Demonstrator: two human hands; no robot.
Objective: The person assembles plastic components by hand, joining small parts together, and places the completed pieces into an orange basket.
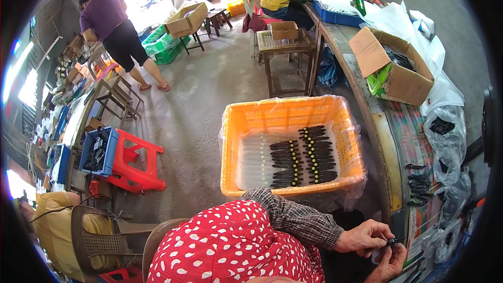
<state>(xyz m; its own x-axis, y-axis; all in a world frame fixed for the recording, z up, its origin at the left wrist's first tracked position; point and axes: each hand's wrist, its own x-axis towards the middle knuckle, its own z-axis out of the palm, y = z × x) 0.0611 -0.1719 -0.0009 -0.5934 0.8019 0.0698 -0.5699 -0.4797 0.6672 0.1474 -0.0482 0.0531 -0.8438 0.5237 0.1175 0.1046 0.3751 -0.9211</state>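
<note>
Head view, looking down: the left hand (365,237) comes in over a checked sleeve (293,217) and a red white-spotted garment (230,246), its fingers (385,230) pinched narrow on a small black part (392,241). The right hand (390,264) sits just below, palm up, fingers curled to the same part, so both hands hold it between them at the bench (390,178) edge. Just beyond, a cluster of black clips (418,183) lies on the bench's printed covering. Ahead of the hands sits an orange crate (291,112) lined with clear plastic, rows of black pieces with yellow dots (304,157) laid flat in it. Farther along the bench, an open cardboard box (398,71). On the floor to the left, a red stool (133,160).
</note>
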